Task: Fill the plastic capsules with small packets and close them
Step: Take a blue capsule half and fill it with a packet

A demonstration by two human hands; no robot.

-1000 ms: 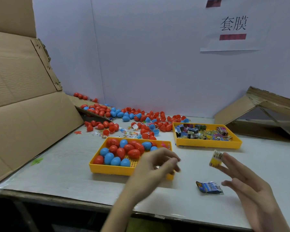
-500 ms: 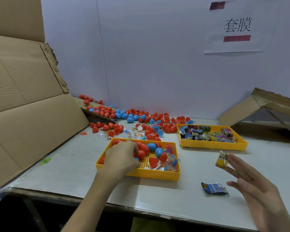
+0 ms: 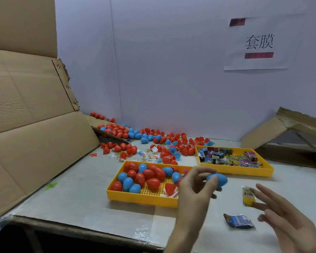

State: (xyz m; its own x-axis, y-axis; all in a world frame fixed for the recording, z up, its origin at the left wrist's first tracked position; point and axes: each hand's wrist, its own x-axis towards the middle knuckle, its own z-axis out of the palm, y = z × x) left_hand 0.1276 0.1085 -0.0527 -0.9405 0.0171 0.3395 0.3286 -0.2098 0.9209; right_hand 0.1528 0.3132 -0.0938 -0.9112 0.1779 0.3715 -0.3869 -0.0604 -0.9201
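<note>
My left hand (image 3: 195,187) holds a blue egg-shaped capsule (image 3: 219,179) between its fingertips, just right of the near yellow tray (image 3: 140,197), which carries several red and blue capsules. To the right, my right hand (image 3: 285,218) pinches a small yellow packet (image 3: 248,196) between thumb and finger, its other fingers stretched out. A blue packet (image 3: 239,221) lies flat on the table below that packet. The two hands are a short gap apart above the table.
A second yellow tray (image 3: 250,171) full of small packets sits behind the hands. Loose red and blue capsules (image 3: 153,139) and scattered bits lie along the back wall. Large cardboard sheets (image 3: 29,125) stand at the left, a torn box (image 3: 288,132) at the right.
My left hand has come out of the near tray with a blue capsule and moved right toward the right hand. The right hand keeps its yellow packet.
</note>
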